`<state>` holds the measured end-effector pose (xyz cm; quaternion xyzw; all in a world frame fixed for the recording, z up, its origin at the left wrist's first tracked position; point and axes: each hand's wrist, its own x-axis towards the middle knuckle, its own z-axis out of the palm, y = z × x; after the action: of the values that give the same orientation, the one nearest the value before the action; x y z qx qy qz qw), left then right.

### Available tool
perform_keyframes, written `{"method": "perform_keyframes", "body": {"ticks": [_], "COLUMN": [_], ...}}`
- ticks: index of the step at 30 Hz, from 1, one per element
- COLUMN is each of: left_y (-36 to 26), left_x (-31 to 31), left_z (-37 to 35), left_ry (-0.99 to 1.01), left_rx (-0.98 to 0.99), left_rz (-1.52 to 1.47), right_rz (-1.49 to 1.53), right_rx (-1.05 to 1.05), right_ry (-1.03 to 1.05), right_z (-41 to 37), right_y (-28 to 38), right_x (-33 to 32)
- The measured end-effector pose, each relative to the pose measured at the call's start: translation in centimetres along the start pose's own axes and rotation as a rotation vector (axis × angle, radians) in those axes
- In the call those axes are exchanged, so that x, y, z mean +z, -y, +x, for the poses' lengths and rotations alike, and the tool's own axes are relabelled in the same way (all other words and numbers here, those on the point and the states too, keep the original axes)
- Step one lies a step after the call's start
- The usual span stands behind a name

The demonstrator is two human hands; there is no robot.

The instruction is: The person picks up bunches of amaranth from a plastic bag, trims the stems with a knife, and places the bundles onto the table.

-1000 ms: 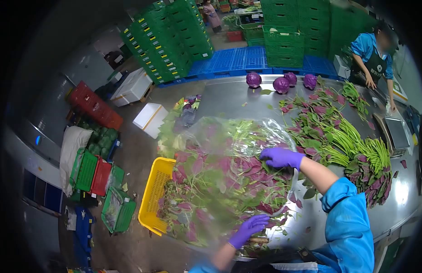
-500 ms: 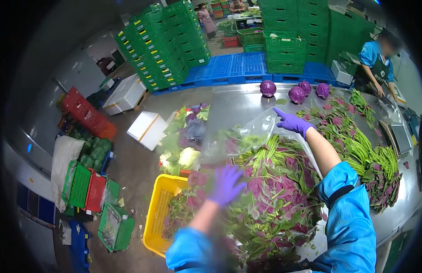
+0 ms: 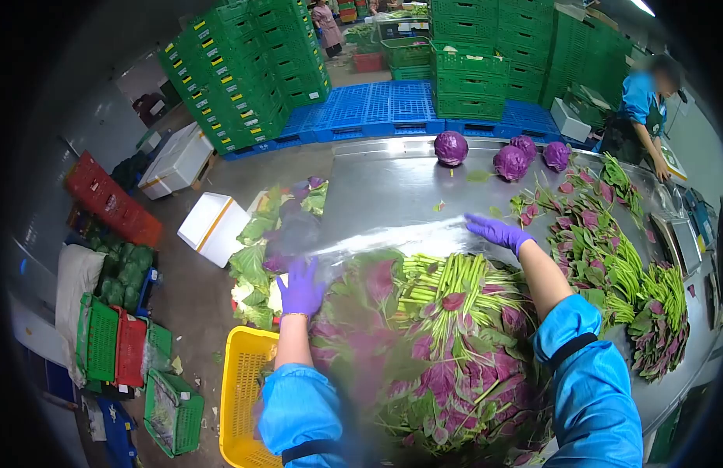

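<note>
My left hand (image 3: 301, 288), in a purple glove, is open with its fingers spread beside the left edge of a large pile of red-and-green amaranth leaves (image 3: 463, 374). My right hand (image 3: 498, 232), gloved alike, has its fingers stretched out flat just beyond the pile's bright green stems (image 3: 447, 285). Between the two hands runs a pale, shiny strip of what looks like clear plastic film (image 3: 392, 240) at the far side of the pile. Whether either hand touches the film cannot be made out. The pile's left part is blurred.
Several purple cabbages (image 3: 451, 148) sit at the far side of the steel table (image 3: 377, 183). More amaranth (image 3: 611, 257) lies to the right, near a scale (image 3: 677, 238). A yellow basket (image 3: 240, 390) stands at left. A co-worker (image 3: 646, 109) is at the far right.
My left hand has moved left and away from me, off the leaves. The clear plastic that stood raised near my right hand now lies lower, showing more stems. The view has shifted slightly.
</note>
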<state>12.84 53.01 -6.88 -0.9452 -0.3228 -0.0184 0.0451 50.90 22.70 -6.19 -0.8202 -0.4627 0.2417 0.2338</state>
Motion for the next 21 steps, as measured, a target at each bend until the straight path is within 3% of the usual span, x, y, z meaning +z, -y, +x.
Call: {"method": "perform_keyframes", "body": {"ticks": [2, 3, 5, 7, 9, 11, 12, 14, 15, 16, 17, 18, 19, 20, 21], "left_y": [0.2, 0.3, 2.5, 3.7, 6.5, 9.1, 11.1, 15.3, 13.0, 10.4, 5.9, 0.0, -5.4, -10.6, -14.7], "left_x": [2.9, 2.8, 5.5, 4.6, 4.5, 4.5, 5.6, 7.6, 4.4, 2.7, -0.8, -5.1, -8.0, -11.3, -9.5], "left_z": [-0.6, -1.2, -2.7, -5.4, -8.1, -11.5, -12.8, -14.2, -13.8, -12.2, -10.9, -10.0, -9.5, -9.4, -8.7], "left_ry": [0.257, 0.366, 0.366, 0.403, 0.508, 0.568, 0.559, 0.127, -0.293, -0.583, -0.6, -0.481, -0.342, -0.043, -0.025], "left_rx": [-0.124, -0.191, -0.269, -0.315, -0.377, -0.823, -0.825, -0.789, -0.781, -0.825, -0.604, -0.397, -0.225, 0.017, 0.015], "left_rz": [-0.17, -0.395, -0.948, -1.311, -1.37, -1.28, -1.281, -0.943, -0.747, -1.059, -1.073, -1.138, -0.9, -0.648, -0.875], "right_rz": [-0.09, -0.067, 0.034, 0.202, 0.444, 0.72, 0.857, 1.111, 1.186, 1.226, 1.261, 1.126, 0.986, 0.844, 0.967], "right_rx": [0.115, 0.146, 0.208, 0.266, 0.319, 0.363, 0.385, 0.439, 0.478, 0.462, 0.443, 0.31, 0.178, 0.056, 0.021], "right_ry": [0.186, 0.258, 0.362, 0.372, 0.305, 0.157, 0.053, -0.193, -0.378, -0.54, -0.704, -0.719, -0.732, -0.714, -0.685], "right_z": [-0.9, -1.9, -4.7, -8.6, -12.7, -15.6, -16.5, -16.6, -16.4, -16.5, -16.6, -17.7, -19.1, -20.7, -22.0], "right_y": [-3.1, -3.8, -4.2, -5.1, -6.5, -8.3, -9.4, -13.3, -14.6, -13.1, -10.1, -5.0, 0.7, 4.5, 7.8], "right_x": [0.3, -0.4, -2.5, -4.2, -4.6, -4.4, -4.3, -4.3, -4.5, -5.0, -5.5, -5.9, -6.1, -5.6, -4.5]}}
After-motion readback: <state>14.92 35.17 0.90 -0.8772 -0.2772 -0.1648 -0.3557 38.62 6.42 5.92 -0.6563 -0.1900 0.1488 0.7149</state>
